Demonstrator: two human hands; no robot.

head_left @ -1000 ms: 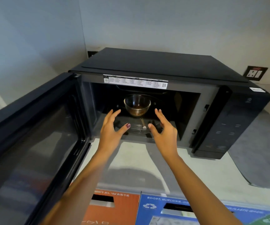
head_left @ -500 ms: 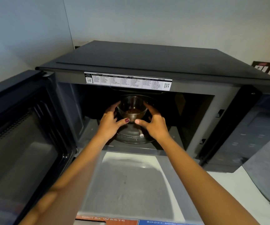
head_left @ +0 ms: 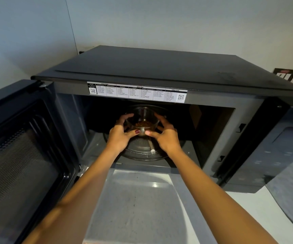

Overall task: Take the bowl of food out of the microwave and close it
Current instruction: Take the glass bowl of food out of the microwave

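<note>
Cupping both sides: left hand [head_left: 120,138] and right hand [head_left: 167,137] fingers curled onto the glass bowl [head_left: 143,118], thumbs meeting at its front | bowl sits mid-turntable [head_left: 142,152] inside the microwave [head_left: 159,71], brown food inside | door [head_left: 19,147] swung wide left | glass looks slick, breakable, maybe hot, so I'd grip under the rim, keep it level.

Pale, speckled table [head_left: 135,205], set into the corner of the walls. Carried a black microwave [head_left: 159,71] directly on its surface, pushed toward the back. Lay bare and partly shadowed in front of the microwave, with a lighter strip showing to the microwave's right [head_left: 258,205].
</note>
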